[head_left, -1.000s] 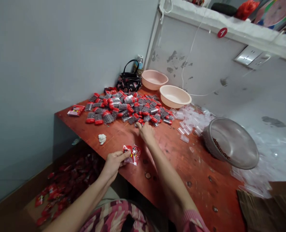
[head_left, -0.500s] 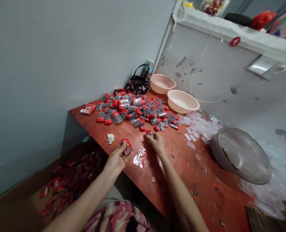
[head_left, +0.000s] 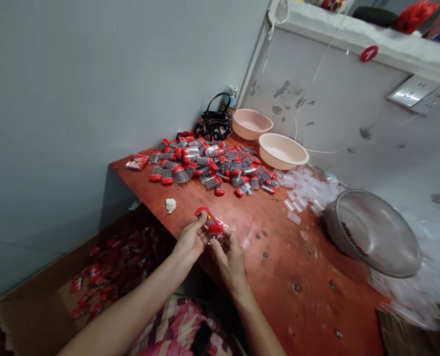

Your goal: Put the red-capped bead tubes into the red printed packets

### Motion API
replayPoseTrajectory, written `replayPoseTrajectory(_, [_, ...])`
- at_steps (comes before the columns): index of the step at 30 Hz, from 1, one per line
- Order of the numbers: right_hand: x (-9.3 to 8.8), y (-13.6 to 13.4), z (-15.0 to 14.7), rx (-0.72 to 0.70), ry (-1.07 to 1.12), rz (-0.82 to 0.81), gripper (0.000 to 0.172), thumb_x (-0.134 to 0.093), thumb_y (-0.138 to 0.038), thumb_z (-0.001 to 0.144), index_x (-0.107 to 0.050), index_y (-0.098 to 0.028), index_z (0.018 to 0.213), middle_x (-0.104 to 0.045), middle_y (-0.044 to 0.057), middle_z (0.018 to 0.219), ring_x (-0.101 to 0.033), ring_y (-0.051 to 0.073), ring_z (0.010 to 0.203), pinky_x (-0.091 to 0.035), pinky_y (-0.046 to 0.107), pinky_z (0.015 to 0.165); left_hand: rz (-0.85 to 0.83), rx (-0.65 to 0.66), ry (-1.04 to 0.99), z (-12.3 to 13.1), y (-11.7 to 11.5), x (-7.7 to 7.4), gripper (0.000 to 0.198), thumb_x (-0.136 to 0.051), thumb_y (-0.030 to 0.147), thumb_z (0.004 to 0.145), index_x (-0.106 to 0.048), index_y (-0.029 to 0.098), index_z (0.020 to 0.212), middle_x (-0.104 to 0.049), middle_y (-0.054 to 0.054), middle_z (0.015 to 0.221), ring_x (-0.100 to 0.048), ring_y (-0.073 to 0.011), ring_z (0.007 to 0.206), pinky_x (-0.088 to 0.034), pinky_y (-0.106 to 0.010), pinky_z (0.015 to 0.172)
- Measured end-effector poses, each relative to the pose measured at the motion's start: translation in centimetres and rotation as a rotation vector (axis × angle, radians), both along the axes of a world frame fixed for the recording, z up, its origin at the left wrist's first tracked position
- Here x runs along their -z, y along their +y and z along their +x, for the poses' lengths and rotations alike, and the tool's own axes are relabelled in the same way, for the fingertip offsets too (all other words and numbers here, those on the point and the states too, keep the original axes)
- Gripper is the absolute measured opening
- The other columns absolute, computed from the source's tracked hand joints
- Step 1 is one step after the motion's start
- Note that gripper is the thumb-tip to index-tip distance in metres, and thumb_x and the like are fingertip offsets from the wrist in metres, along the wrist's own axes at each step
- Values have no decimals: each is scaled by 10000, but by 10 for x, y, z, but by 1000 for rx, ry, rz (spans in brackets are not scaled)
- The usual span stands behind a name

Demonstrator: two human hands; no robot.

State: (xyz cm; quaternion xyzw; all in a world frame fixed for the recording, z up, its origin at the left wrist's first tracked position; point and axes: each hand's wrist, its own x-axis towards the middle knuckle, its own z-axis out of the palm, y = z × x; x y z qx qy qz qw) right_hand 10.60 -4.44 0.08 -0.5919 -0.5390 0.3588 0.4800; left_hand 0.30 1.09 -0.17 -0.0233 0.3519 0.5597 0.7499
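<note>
My left hand point(head_left: 190, 242) and my right hand point(head_left: 229, 259) meet above the near edge of a red-brown wooden table point(head_left: 279, 257). My left fingers pinch a red printed plastic packet point(head_left: 206, 216). My right fingers hold a small red-capped vial point(head_left: 217, 231) against that packet, and the vial's lower part is hidden by my fingers. Beyond my hands lies a large heap of clear red-capped vials point(head_left: 208, 165) filled with dark contents. A single vial point(head_left: 220, 191) sits at the heap's near edge.
A cardboard box point(head_left: 37, 306) of red packets stands below the table's left edge. On the table are a red packet point(head_left: 137, 161), a white tissue point(head_left: 171, 205), a black handbag point(head_left: 214, 126), pink basins point(head_left: 282, 151), clear tubes point(head_left: 297, 198) and a tilted metal basin point(head_left: 371, 232).
My hands have come together from apart. The packet that lay on the table is gone from there, and the red-capped vial now presses against the packet in my left hand.
</note>
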Motion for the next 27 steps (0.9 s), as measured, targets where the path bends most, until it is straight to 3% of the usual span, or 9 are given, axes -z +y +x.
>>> replayPoseTrajectory(6, [3,-2,7,-23,108,-95,209,-535,-316,769,-493,-202,938,-583,-27,651,-506,99,439,-412,200,403,50,61,45,1,1,-3,13,-592,111,723,-593,102,714,-651,-52,638,-614,-130,552,-526,-232,529])
replayPoseTrajectory(9, [2,-3,8,28,26,-46,201,-550,-296,764,-505,-203,936,-598,-11,698,-535,113,509,-439,221,481,45,82,72,0,1,-5,24,-597,127,722,-598,103,726,-656,-55,652,-623,-149,590,-535,-276,578])
replayPoseTrajectory(13, [0,-2,6,-5,-20,-11,194,-571,-284,746,-522,-211,919,-616,3,739,-559,136,601,-449,245,557,110,117,109,3,-2,-5,68,-637,156,690,-603,97,692,-654,-50,635,-607,-130,548,-512,-237,557])
replayPoseTrajectory(19, [7,2,5,22,182,-103,193,-593,-326,722,-525,-210,860,-602,-20,654,-542,121,508,-427,219,444,289,210,186,2,-6,-6,150,-661,220,668,-616,92,733,-663,-67,678,-610,-142,587,-494,-242,571])
replayPoseTrajectory(27, [10,1,8,60,243,-93,214,-633,-320,679,-535,-211,834,-596,-27,626,-528,109,481,-420,205,420,306,337,287,0,-7,-2,176,-690,229,623,-640,84,712,-662,-70,662,-597,-133,565,-473,-219,538])
